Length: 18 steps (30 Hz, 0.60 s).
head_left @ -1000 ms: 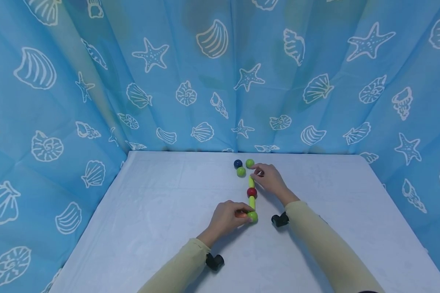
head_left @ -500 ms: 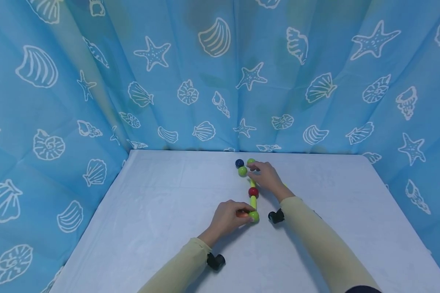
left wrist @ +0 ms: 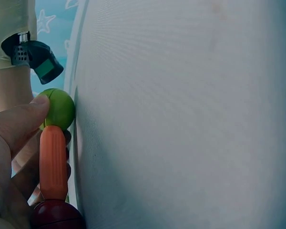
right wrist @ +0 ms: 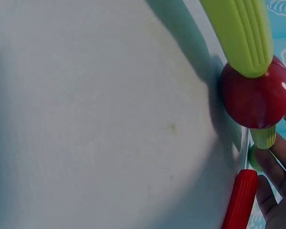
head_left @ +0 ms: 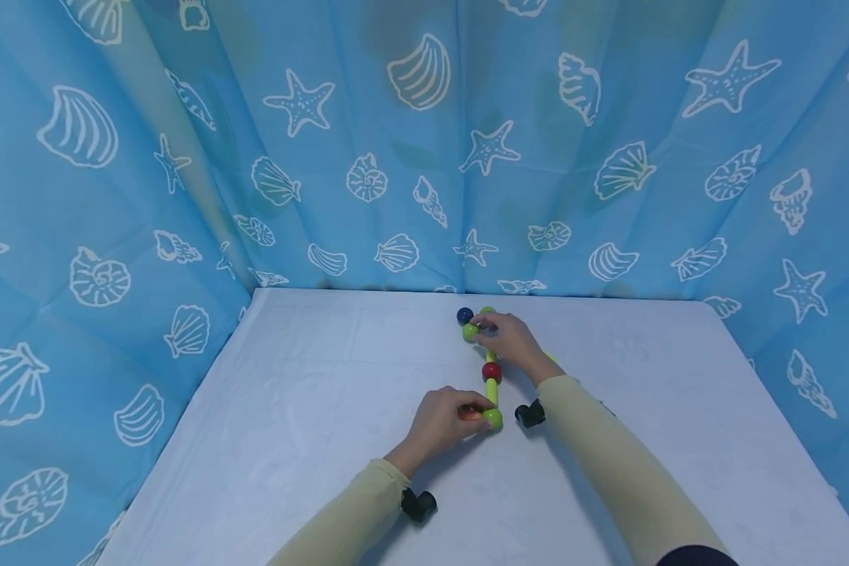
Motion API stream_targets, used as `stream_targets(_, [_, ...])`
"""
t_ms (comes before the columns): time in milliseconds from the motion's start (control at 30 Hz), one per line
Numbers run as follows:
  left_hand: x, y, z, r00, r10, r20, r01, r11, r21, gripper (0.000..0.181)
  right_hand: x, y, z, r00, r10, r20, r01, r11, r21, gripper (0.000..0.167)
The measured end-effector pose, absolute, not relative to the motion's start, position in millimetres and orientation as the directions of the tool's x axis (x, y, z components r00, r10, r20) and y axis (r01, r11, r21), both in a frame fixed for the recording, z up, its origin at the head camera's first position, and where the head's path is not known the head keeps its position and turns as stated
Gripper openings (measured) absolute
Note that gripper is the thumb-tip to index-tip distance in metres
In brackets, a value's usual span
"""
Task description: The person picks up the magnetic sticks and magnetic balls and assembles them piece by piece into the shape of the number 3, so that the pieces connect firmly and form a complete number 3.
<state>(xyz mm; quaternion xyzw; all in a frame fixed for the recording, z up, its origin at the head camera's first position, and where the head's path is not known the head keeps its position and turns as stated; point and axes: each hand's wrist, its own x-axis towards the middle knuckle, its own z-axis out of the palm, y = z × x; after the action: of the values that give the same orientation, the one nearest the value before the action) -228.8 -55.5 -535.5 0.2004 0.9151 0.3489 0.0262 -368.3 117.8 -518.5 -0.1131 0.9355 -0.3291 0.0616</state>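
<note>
One left hand (head_left: 439, 422), thumb pressed to a lime ball (head_left: 494, 419), ball held at the fingertips. Beneath those fingers, one orange rod (left wrist: 53, 162), running from that ball back to one dark red ball (left wrist: 57, 217).

One right hand (head_left: 512, 342), farther along, fingers bent at a second green ball (head_left: 470, 332); whether they grip it, I cannot tell. Beside its fingers, one red rod (right wrist: 240, 200), partly cut off in the right wrist view.

Between the hands, in line: one yellow-green rod (head_left: 491, 392) leading away from the lime ball, one bright red ball (head_left: 491, 373), then one shorter-looking rod piece (right wrist: 264, 138), same colour, partly hidden.

Beyond: one navy ball (head_left: 464, 315), just beside the second green ball; one third green ball (head_left: 488, 310), partly covered by the right hand.

Outermost: two pale sleeves (head_left: 343, 515), a black device at each cuff; one white-covered table (head_left: 311, 377); one blue curtain (head_left: 368, 102) printed with shells and starfish.
</note>
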Motion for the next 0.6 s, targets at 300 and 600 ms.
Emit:
stream_targets(300, [-229.1,-55.1,-536.5,-0.915,0.389,0.106,0.361,0.673,0.645,0.024,-365.4,112.7,-518.3,-0.965,-0.259,-0.045,-0.180,0.778,-0.602,0.033])
stream_targets(600, [-228.9,-55.4,-534.7,-0.920,0.382,0.088,0.343,0.676,0.653,0.025,-361.2,111.1,-517.7,-0.963,-0.266,-0.044,-0.193,0.792,-0.579,0.032])
